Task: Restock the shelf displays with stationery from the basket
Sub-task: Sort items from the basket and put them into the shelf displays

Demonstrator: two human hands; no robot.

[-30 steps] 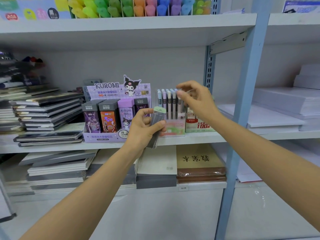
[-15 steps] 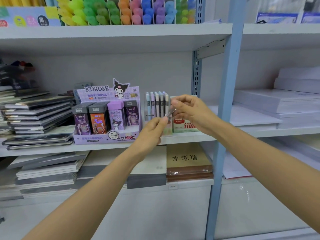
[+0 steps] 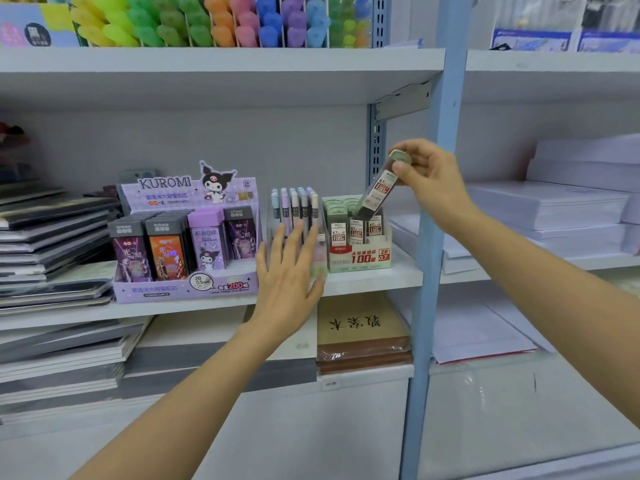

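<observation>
My right hand [image 3: 427,176] pinches the green-capped top of a lead refill tube [image 3: 379,188], tilted, its lower end just above the green and white refill display box [image 3: 360,254] on the middle shelf. That box holds several similar tubes. My left hand [image 3: 289,271] is spread flat with straight fingers against the front of a clear display of pastel pens [image 3: 298,209], left of the green box. No basket is in view.
A purple Kuromi lead box [image 3: 187,244] stands left of the pens. Stacked notebooks [image 3: 52,244] fill the left side, white paper reams [image 3: 568,202] the right bay. A blue upright post [image 3: 429,271] stands close by my right wrist. Coloured pens line the top shelf.
The refill tube passed from my left hand to my right, which lifted it over the green box. My left hand opened and dropped flat against the pen display.
</observation>
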